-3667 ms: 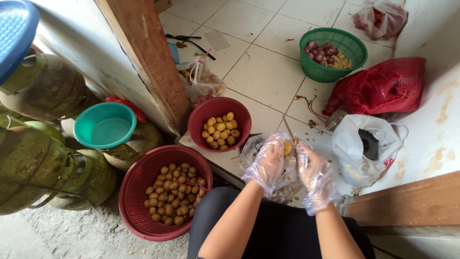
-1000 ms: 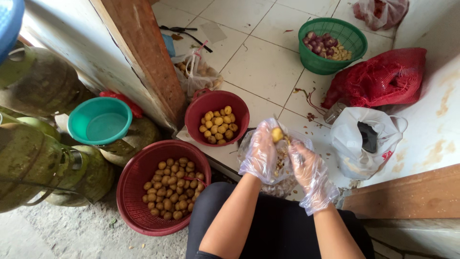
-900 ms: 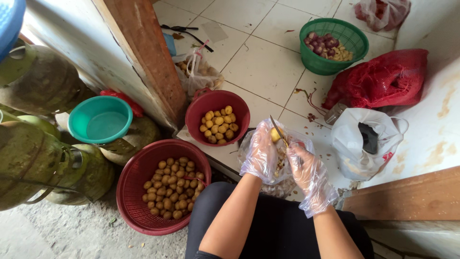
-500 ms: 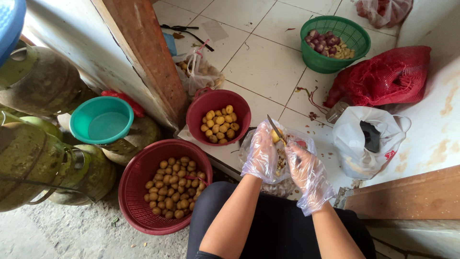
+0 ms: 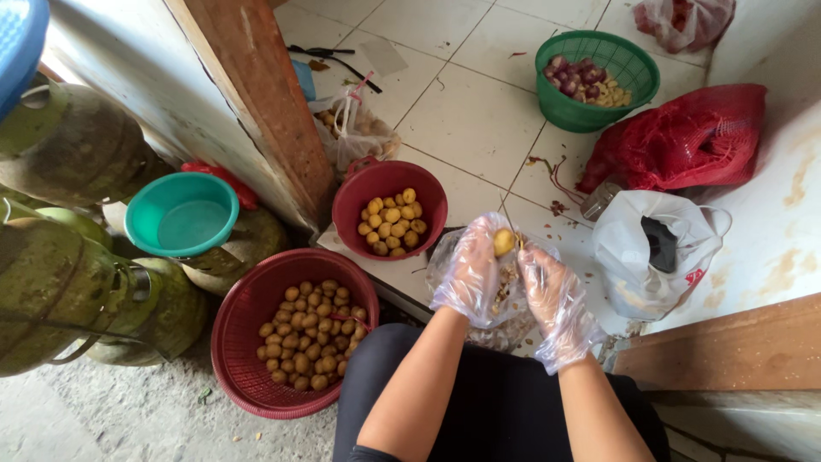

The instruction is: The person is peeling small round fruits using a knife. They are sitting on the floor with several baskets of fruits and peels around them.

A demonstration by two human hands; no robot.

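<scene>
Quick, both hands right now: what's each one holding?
Left hand: gloved, closed on a small yellow potato.
Right hand: gloved, fingers curled at the potato; what it grips, if anything, cannot be told.

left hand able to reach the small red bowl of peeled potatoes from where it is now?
Probably yes. The left hand holds a small potato just right of the small red bowl; the tiled floor between them looks bare. The right hand sits on the far side, out of the way.
</scene>
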